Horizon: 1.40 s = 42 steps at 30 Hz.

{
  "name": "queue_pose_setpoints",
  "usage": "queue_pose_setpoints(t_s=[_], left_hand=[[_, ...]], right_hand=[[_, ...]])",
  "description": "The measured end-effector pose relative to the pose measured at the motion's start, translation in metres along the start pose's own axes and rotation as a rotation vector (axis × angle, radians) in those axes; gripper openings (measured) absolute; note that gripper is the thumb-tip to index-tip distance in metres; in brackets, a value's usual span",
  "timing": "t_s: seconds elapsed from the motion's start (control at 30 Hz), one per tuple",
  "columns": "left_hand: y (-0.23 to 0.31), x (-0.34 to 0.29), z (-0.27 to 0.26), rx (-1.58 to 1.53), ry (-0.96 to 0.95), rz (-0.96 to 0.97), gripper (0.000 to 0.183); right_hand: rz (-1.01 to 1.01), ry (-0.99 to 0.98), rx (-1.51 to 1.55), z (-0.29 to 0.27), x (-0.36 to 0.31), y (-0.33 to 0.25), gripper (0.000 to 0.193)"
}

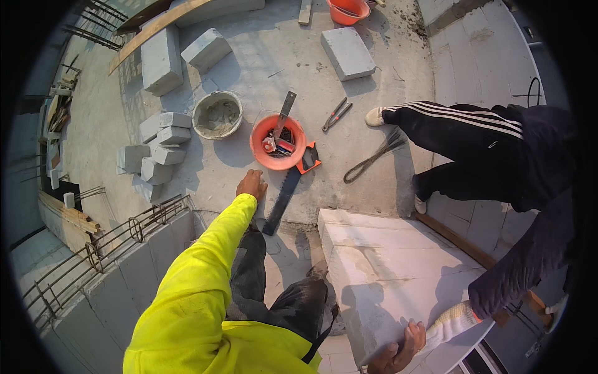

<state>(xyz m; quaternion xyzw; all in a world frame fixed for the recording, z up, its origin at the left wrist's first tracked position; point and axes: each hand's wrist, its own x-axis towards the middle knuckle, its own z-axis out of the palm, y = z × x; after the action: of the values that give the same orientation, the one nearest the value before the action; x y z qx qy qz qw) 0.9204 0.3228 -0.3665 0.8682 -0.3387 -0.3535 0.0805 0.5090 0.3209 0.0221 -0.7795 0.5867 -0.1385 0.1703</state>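
My left hand (252,184), in a bright yellow sleeve, reaches over the floor with loosely bent fingers and nothing visible in them. Just beyond it stands an orange bucket (256,149) holding small tools and a scraper-like metal blade (287,107) that sticks up. A handsaw (283,198) with an orange and black handle leans against the bucket. At the lower edge my right hand (398,352) curls its fingers on the near end of a white block wall (386,255). Its wrist is out of view. A co-worker's white-gloved hand (451,325) lies right beside it.
A mortar bucket (199,116) stands left of the orange one. Pincers (337,115) and a wire bundle (374,156) lie to the right, near the co-worker's legs (461,121). Cut blocks (165,153) are piled left. Rebar (93,255) tops the left wall.
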Motion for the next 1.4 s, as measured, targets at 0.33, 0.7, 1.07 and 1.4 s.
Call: queue_pose_setpoints(t_s=[0.33,0.7,1.07,1.4], left_hand=[[-0.074,0.293,0.116,0.300,-0.078,0.146,0.055],[-0.070,0.285,0.156,0.505,0.061,0.468,0.043],[0.035,0.037,-0.066,-0.119,-0.152,0.680,0.037],[0.253,-0.374,-0.190,-0.301,-0.232,1.331,0.027]], right_hand=[[0.391,0.081,-0.506,0.049,-0.006,-0.024,0.048],[0.568,0.193,-0.602,0.012,-0.011,-0.040,0.061],[0.318,0.184,-0.265,0.000,-0.007,-0.018,0.044],[-0.056,0.559,1.068,-0.018,-0.096,-0.102,0.070]])
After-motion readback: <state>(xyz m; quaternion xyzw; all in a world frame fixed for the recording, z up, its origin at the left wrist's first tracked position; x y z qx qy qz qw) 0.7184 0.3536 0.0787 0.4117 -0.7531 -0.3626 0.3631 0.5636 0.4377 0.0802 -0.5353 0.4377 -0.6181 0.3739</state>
